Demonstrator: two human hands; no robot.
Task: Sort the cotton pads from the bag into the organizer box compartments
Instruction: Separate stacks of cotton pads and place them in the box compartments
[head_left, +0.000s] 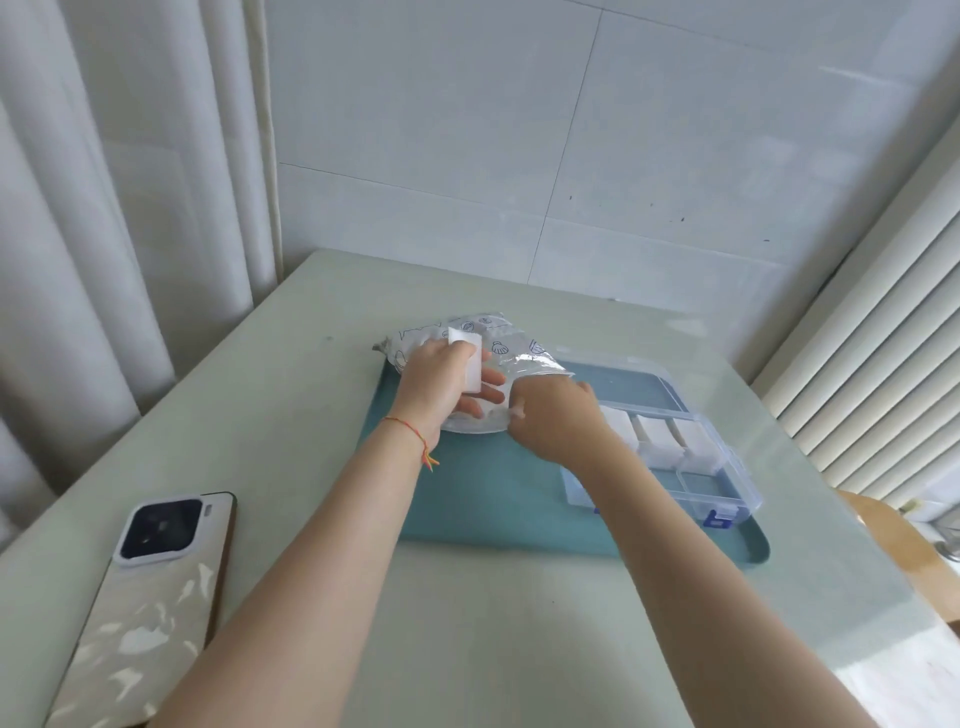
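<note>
left hand (441, 382) is holding a small stack of pads (466, 361), thumb side curled round it while the other fingers stick out fairly straight underneath toward the right. the stack stands nearly upright in the grip, its top end poking above the hand. it sits right over the bag (485, 348), which lies on the far left part of the tray (467, 499) with its printed end pointing away from me.

right hand (550, 418) is at the bag's near right edge, knuckles toward the camera. looks like it's pinching the clear plastic there, but the fingertips are tucked out of sight, so i can't tell for sure what the grip is doing.

the box (670, 447) is just right of that hand, on the same tray, lid open. a row of its compartments already has white pads in it; the nearest compartment by the blue latch looks bare.

phone (150, 597) lies face down on the table (291, 415), well off to the left. red string on the left wrist.
</note>
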